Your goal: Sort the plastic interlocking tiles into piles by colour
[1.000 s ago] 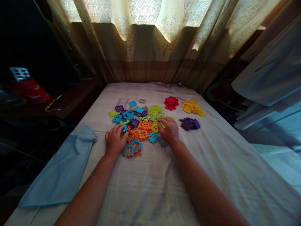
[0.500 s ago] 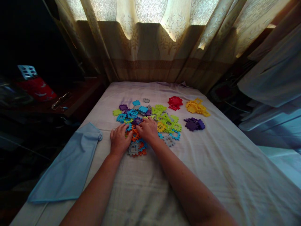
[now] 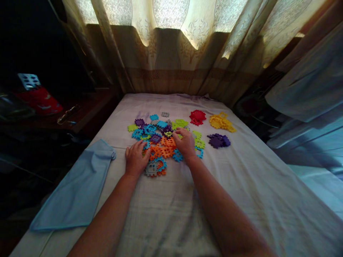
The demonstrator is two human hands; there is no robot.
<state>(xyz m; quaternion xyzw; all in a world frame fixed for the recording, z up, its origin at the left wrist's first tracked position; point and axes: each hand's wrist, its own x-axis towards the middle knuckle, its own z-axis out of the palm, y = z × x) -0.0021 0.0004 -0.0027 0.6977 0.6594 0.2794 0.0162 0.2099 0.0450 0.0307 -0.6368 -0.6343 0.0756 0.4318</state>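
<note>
A heap of notched plastic building tiles lies mid-table, with orange tiles (image 3: 166, 150), blue tiles (image 3: 149, 129), lime green tiles (image 3: 180, 124) and a grey window tile (image 3: 152, 168). My left hand (image 3: 136, 157) rests at the heap's left edge, fingers apart, touching the tiles by the orange ones. Over the right half of the heap is my right hand (image 3: 184, 142), its fingers bent together and pointing down beside a small lime green piece (image 3: 168, 134). What lies between those fingertips is hidden. A purple tile (image 3: 156, 138) sits between both hands.
Beyond the heap, to the right, are separate piles of red tiles (image 3: 197, 117), yellow tiles (image 3: 222, 122) and dark purple tiles (image 3: 218, 140). A light blue cloth bag (image 3: 76, 189) lies along the left edge of the sheet-covered table (image 3: 166, 214). Curtains (image 3: 171, 57) hang behind.
My right hand has moved right across the heap, uncovering orange tiles and covering the yellow window tile. My left hand has stayed in place.
</note>
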